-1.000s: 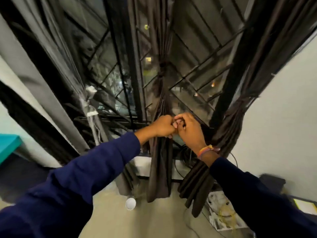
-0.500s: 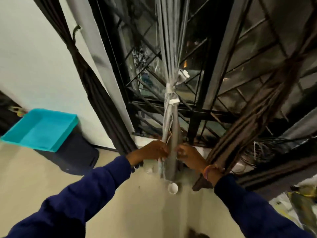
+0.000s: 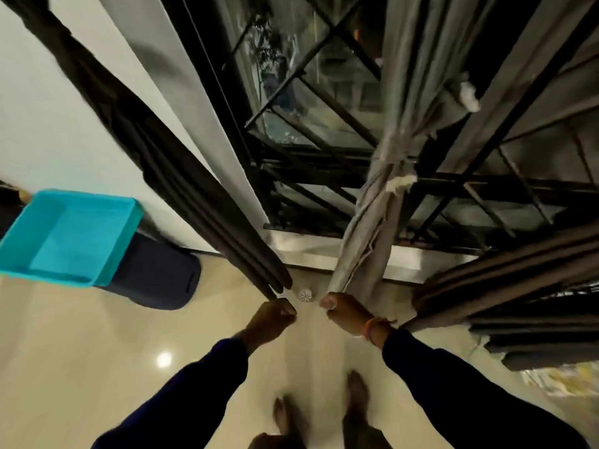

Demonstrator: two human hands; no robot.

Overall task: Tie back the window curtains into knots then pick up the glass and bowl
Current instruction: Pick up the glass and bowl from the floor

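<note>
A grey curtain hangs in front of the window, tied in a knot halfway up. My right hand grips its lower end. A dark brown curtain slants down from the upper left, and my left hand is curled into a fist around its bottom tip. Between my two hands a small glass stands on the floor, seen from above. Another dark brown curtain bunches at the right. No bowl is in view.
A teal tray rests on a dark bin against the left wall. The window's black metal grille lies behind the curtains, above a pale sill. My bare feet stand on a glossy beige floor.
The view has tilted down toward the floor. Both hands slid down to the curtains' bottom ends and moved apart; the left now holds the dark curtain's tip.
</note>
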